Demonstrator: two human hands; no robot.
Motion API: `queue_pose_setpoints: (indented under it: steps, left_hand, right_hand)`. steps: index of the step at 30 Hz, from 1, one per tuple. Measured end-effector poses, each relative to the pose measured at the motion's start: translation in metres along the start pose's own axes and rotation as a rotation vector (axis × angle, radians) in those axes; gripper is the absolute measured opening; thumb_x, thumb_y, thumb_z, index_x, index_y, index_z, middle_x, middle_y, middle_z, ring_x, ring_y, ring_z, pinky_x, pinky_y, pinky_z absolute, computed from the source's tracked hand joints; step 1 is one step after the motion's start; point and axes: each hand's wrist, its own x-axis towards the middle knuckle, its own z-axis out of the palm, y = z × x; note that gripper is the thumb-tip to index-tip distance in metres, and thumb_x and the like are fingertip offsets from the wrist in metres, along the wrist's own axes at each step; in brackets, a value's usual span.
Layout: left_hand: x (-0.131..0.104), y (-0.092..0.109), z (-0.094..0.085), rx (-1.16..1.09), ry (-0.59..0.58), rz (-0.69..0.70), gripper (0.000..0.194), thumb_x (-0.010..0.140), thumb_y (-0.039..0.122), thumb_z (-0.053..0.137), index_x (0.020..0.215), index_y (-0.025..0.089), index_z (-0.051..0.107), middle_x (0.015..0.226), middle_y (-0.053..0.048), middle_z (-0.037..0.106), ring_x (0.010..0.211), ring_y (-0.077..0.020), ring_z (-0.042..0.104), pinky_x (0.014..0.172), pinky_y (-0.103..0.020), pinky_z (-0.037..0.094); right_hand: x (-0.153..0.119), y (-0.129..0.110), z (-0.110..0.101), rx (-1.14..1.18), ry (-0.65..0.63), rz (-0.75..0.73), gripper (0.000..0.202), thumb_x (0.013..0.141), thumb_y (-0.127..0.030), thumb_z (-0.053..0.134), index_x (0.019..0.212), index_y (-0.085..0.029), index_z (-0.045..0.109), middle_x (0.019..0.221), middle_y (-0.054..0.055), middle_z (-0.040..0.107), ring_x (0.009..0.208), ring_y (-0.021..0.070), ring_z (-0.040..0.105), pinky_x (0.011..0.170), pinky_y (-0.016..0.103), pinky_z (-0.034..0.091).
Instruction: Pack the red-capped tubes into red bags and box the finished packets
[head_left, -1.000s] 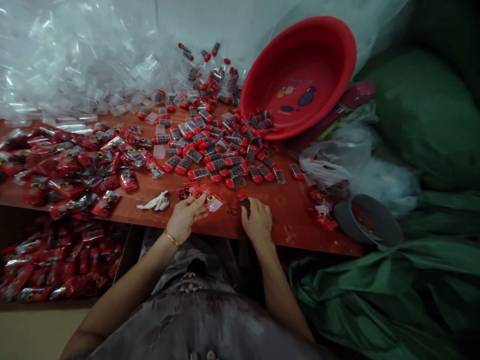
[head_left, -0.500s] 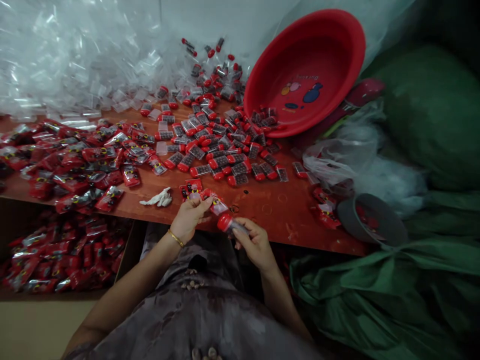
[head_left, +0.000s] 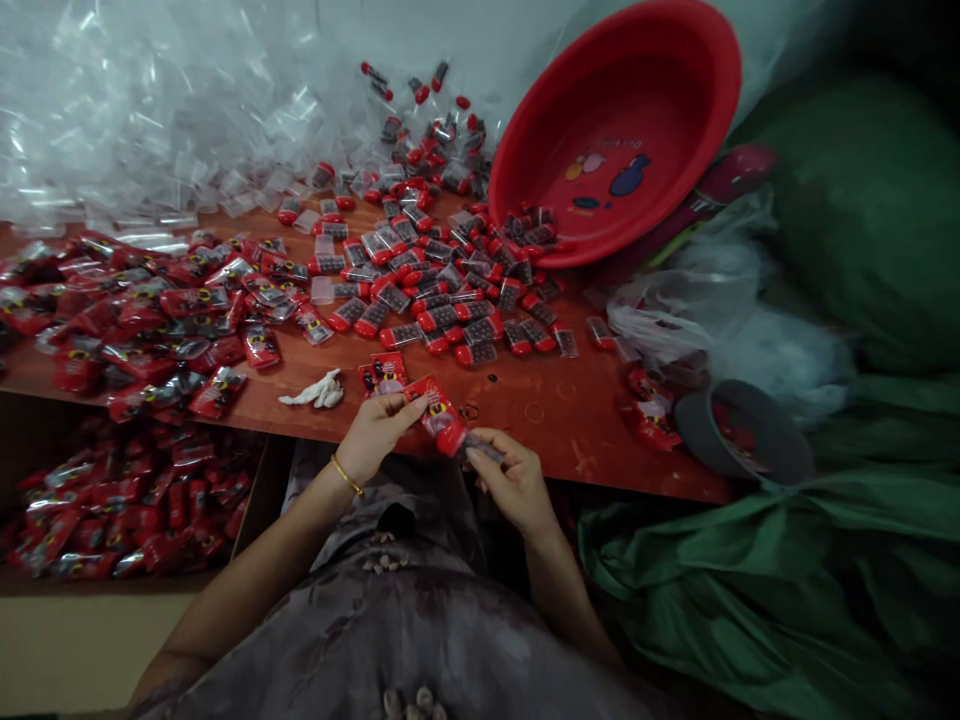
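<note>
Between thumb and fingers, my left hand point(head_left: 376, 432) pinches a red printed plastic pouch point(head_left: 433, 402) by its upper left end. My right hand point(head_left: 514, 483) grips a small clear tube with a red cap point(head_left: 454, 437) and dark contents. The capped end meets the lower end of the pouch; whether it is inside cannot be made out. Another red printed pouch point(head_left: 383, 373) lies flat on the table just beyond my left fingers. Many similar capped tubes point(head_left: 476, 330) are spread over the table ahead.
Filled red packets point(head_left: 150, 310) are heaped at left, with more in a box point(head_left: 251, 500) below. A red basin point(head_left: 615, 110) tilts at the back. A grey pot point(head_left: 694, 435) and green sacking point(head_left: 720, 580) are at right. A white crumpled scrap point(head_left: 315, 391) lies near the table edge.
The red-capped end of the tube has come up against the pouch's lower end. The pouch now shows flatter and more fully. The view has shifted slightly.
</note>
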Motion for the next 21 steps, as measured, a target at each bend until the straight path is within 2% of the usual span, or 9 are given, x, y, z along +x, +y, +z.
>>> queue_pose_setpoints:
  steps: [3, 6, 10, 12, 14, 16, 19, 21]
  left_hand:
    - [0.001, 0.000, -0.002, 0.018, -0.053, 0.012, 0.036, 0.056, 0.043, 0.079, 0.073, 0.013, 0.072, 0.073, -0.004, 0.070, 0.066, -0.0135, 0.059, 0.067, -0.026, 0.047]
    - [0.002, 0.000, -0.002, 0.018, -0.052, 0.034, 0.031, 0.059, 0.041, 0.077, 0.075, 0.014, 0.073, 0.076, -0.004, 0.071, 0.068, -0.0141, 0.060, 0.068, -0.026, 0.047]
    - [0.002, -0.002, 0.000, 0.014, -0.068, 0.082, 0.028, 0.059, 0.035, 0.079, 0.077, 0.015, 0.073, 0.078, -0.003, 0.071, 0.069, -0.0140, 0.061, 0.070, -0.025, 0.048]
    - [0.001, -0.005, 0.003, -0.015, -0.082, 0.061, 0.030, 0.054, 0.032, 0.082, 0.076, 0.015, 0.072, 0.075, -0.003, 0.071, 0.067, -0.0140, 0.061, 0.069, -0.026, 0.048]
    - [-0.001, -0.009, 0.008, -0.083, -0.047, 0.028, 0.033, 0.049, 0.032, 0.084, 0.073, 0.014, 0.070, 0.072, -0.002, 0.070, 0.064, -0.0140, 0.061, 0.067, -0.027, 0.049]
    - [-0.003, -0.014, 0.013, -0.143, 0.009, 0.009, 0.035, 0.045, 0.031, 0.085, 0.071, 0.014, 0.069, 0.071, -0.002, 0.071, 0.063, -0.0139, 0.061, 0.067, -0.027, 0.049]
    - [-0.006, -0.022, 0.021, -0.191, 0.044, 0.016, 0.037, 0.045, 0.030, 0.086, 0.074, 0.014, 0.070, 0.075, -0.003, 0.072, 0.068, -0.0138, 0.063, 0.071, -0.027, 0.050]
    - [-0.007, -0.027, 0.024, -0.217, 0.055, 0.032, 0.037, 0.046, 0.030, 0.086, 0.075, 0.014, 0.070, 0.076, -0.003, 0.071, 0.070, -0.0133, 0.063, 0.073, -0.026, 0.049]
  right_hand:
    - [0.002, 0.004, 0.003, -0.054, 0.027, -0.028, 0.018, 0.079, -0.031, 0.055, 0.086, -0.017, 0.065, 0.064, -0.001, 0.061, 0.056, 0.0109, 0.054, 0.053, 0.021, 0.043]
    - [0.002, 0.008, 0.007, -0.079, 0.051, -0.044, 0.019, 0.080, -0.032, 0.056, 0.089, -0.018, 0.064, 0.070, 0.000, 0.062, 0.060, 0.0119, 0.055, 0.055, 0.022, 0.044]
    - [0.003, 0.009, 0.014, 0.045, 0.004, 0.033, 0.025, 0.082, -0.040, 0.054, 0.093, -0.019, 0.062, 0.067, 0.000, 0.061, 0.048, 0.0090, 0.049, 0.044, 0.020, 0.038]
    - [0.004, 0.008, 0.018, 0.133, -0.014, 0.075, 0.028, 0.082, -0.043, 0.054, 0.093, -0.018, 0.061, 0.064, -0.001, 0.061, 0.042, 0.0070, 0.045, 0.040, 0.019, 0.037]
    - [0.005, 0.008, 0.023, 0.226, -0.008, 0.097, 0.031, 0.081, -0.046, 0.054, 0.093, -0.018, 0.060, 0.059, -0.003, 0.058, 0.038, 0.0061, 0.041, 0.040, 0.020, 0.038]
    - [0.006, 0.009, 0.026, 0.261, 0.053, 0.088, 0.032, 0.081, -0.048, 0.053, 0.093, -0.019, 0.059, 0.054, -0.005, 0.054, 0.037, 0.0063, 0.040, 0.041, 0.021, 0.040]
    - [0.008, 0.009, 0.030, 0.159, 0.191, 0.041, 0.029, 0.082, -0.046, 0.053, 0.094, -0.020, 0.058, 0.054, -0.005, 0.051, 0.039, 0.0081, 0.042, 0.042, 0.021, 0.039]
    - [0.008, 0.008, 0.032, 0.093, 0.232, 0.010, 0.028, 0.083, -0.045, 0.053, 0.096, -0.020, 0.058, 0.055, -0.005, 0.051, 0.041, 0.0089, 0.044, 0.041, 0.021, 0.037]
